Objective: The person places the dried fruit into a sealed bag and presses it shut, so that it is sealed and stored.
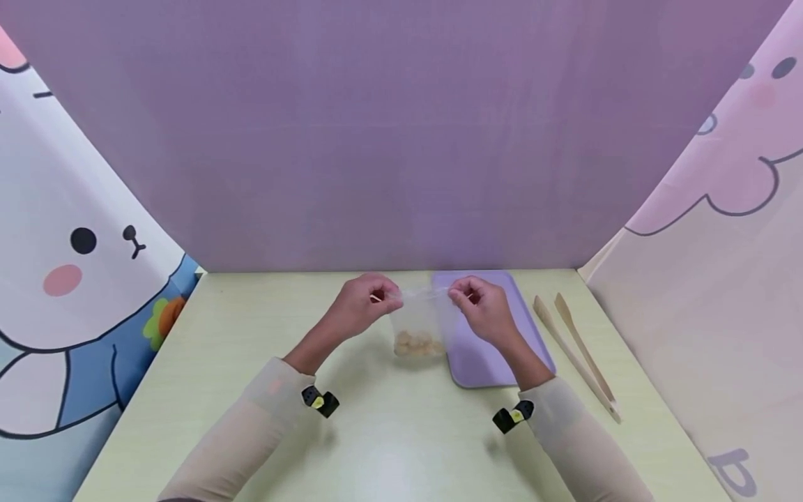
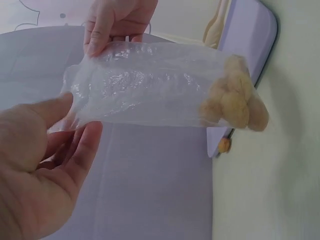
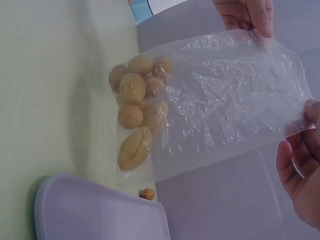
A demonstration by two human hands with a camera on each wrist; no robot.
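A clear plastic bag (image 1: 419,317) hangs upright between both hands above the table, close to the lavender tray's left side. Several tan, wrinkled walnuts (image 3: 132,89) lie gathered along the bottom of the bag. My left hand (image 1: 369,304) pinches the top left corner between thumb and fingers. At the opposite top corner, my right hand (image 1: 483,307) pinches the plastic in the same way. The film is stretched flat between them, and both wrist views show the bag's top edge at the fingertips.
The lavender tray (image 1: 492,362) lies on the pale table, partly behind the right hand. To its right rest wooden tongs (image 1: 586,376). A loose walnut (image 3: 147,194) sits on the table by the tray's far end. A purple partition (image 1: 401,139) rises behind the table.
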